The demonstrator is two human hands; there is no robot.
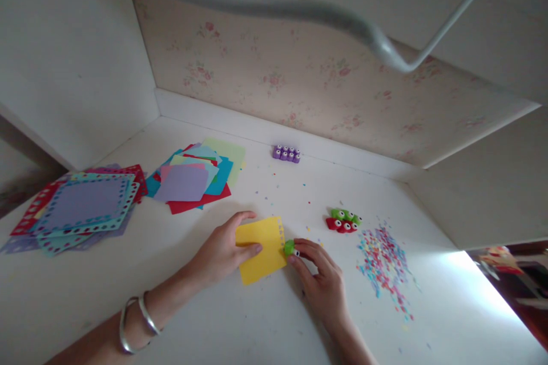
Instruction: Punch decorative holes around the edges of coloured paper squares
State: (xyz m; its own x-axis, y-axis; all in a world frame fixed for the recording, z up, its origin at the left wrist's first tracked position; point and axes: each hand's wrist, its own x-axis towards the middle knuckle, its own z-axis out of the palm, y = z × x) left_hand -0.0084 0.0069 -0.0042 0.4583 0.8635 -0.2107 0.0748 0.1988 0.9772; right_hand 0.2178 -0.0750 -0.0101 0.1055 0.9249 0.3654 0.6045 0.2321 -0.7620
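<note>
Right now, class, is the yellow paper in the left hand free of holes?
No, the yellow paper has holes along its edge nearest the right hand.

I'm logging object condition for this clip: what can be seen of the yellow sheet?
The yellow sheet looks like plain paper, roughly rectangular, with small holes along the upper part of its right edge. It sits slightly turned over the white table, between the hands; whether it is raised is unclear. The left hand grips its left side, thumb on top. The green punch, in the right hand, meets its right edge below the holes.
</note>
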